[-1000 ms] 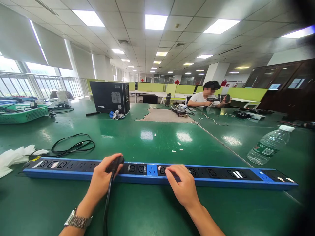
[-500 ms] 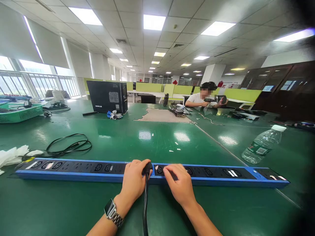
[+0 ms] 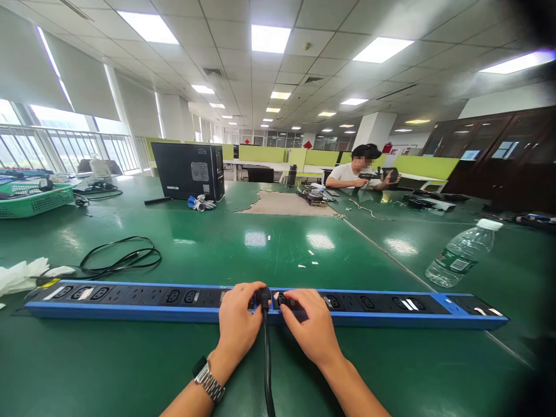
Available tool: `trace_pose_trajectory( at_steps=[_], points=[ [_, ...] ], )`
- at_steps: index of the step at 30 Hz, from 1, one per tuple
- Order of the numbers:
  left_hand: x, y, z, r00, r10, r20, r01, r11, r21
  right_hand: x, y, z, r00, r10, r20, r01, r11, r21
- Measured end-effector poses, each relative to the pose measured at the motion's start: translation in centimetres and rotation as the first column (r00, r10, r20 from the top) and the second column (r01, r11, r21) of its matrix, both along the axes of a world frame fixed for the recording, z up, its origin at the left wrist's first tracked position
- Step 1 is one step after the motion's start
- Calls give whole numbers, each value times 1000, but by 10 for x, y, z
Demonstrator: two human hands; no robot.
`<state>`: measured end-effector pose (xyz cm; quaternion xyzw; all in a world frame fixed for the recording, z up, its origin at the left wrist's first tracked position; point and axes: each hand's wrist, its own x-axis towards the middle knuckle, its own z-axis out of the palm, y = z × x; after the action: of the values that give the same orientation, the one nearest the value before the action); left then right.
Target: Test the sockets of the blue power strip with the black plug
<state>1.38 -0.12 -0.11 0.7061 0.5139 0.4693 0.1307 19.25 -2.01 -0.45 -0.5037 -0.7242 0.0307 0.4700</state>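
Observation:
A long blue-edged power strip (image 3: 130, 313) with black socket faces lies across the green table in front of me. My left hand (image 3: 238, 315) is closed around a black plug (image 3: 264, 296) at the strip's middle. The plug sits against the sockets, and its thick black cord (image 3: 267, 359) runs down towards me. Whether its pins are fully in is hidden. Just right of it, my right hand (image 3: 311, 324) rests over the strip, thumb and fingers apart around a socket (image 3: 281, 299) with a small label beside it. It holds nothing that I can see.
A thin black cable (image 3: 121, 260) and white tissue (image 3: 24, 275) lie at left. A water bottle (image 3: 463, 255) stands at right. Farther back are a black computer case (image 3: 186, 171), a green basket (image 3: 39, 202) and a seated person (image 3: 343, 175) holding a dark device.
The plug has shifted slightly right and now stands straighter, with its cord further right. My right thumb and fingers have spread apart and moved left, closer to the plug.

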Motion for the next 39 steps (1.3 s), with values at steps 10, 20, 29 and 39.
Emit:
trace_pose_trajectory(
  at_steps=[10,20,29,39],
  points=[
    [10,-15,3,980,-151,-131,188,918,349,-11,-8,3,993,114,41,-119,983,139],
    [10,-19,5,974,-131,-187,198,892,405,38,0,9,947,-302,-110,308,950,41],
    [5,-17,2,982,-116,-149,164,912,377,60,6,5,936,-343,81,349,933,-82],
    [3,-17,3,982,-126,-139,166,928,332,64,10,0,948,-257,188,258,966,20]
  ],
)
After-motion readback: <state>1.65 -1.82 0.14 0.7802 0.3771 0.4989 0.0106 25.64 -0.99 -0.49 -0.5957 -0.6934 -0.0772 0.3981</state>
